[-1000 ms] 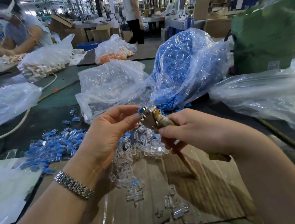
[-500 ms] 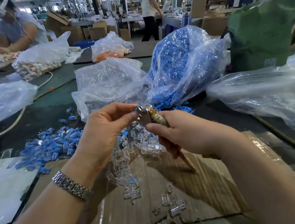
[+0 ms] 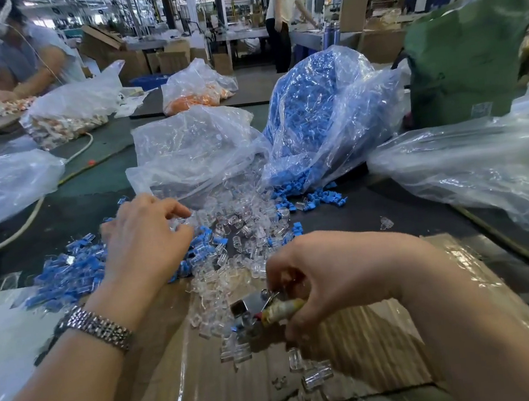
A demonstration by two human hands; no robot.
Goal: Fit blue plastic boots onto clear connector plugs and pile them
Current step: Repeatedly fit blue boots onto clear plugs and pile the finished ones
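Clear plugs [image 3: 247,232] strewn mid-table; blue boots [image 3: 301,186] spilling from bag [image 3: 323,121]

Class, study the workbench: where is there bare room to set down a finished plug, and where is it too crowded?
Bare cardboard lies near the front edge, between the forearms. Dark mat shows right of the spilled blue boots, before the big clear bag. The loose clear plugs between the hands crowd the middle.

Glossy, see-through plastic plugs [image 3: 244,235] lie scattered beyond the corrugated cardboard sheet [image 3: 356,354] — brown paperboard under shiny crinkled film. Left of it, matt blue plastic boots [image 3: 67,275]. A polished metal tool [image 3: 249,307] lies over it; crinkly bags [image 3: 191,149] behind.
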